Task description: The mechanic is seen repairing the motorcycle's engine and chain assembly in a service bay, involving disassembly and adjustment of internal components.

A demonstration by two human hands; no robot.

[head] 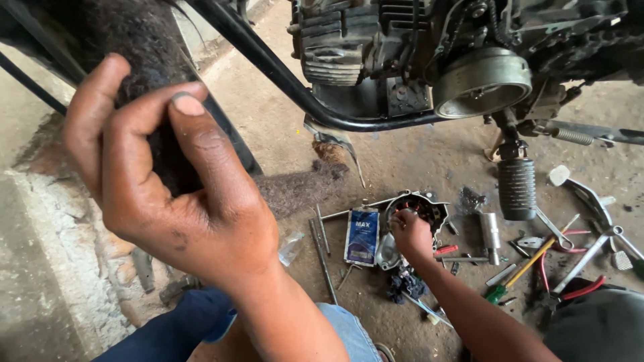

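The ribbed rubber footpeg [517,189] is black, and the curved tubular frame bar [282,74] above the ground is glossy black too. The flat rectangular sachet [362,236] on the floor is dark blue with a pale band. The long screwdriver [523,271] has a yellow shaft and green handle. The pliers [582,289] have red grips. The round metal engine cover [480,83] is dull silver-grey.

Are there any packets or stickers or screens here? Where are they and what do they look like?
Pouch: a flat rectangular packet, blue with a pale band and silvery edges, lying on the ground just left of the round engine cover that the right hand touches.
Clear plastic wrapper: crumpled and see-through, on the ground left of the pouch.
No signs or screens show.
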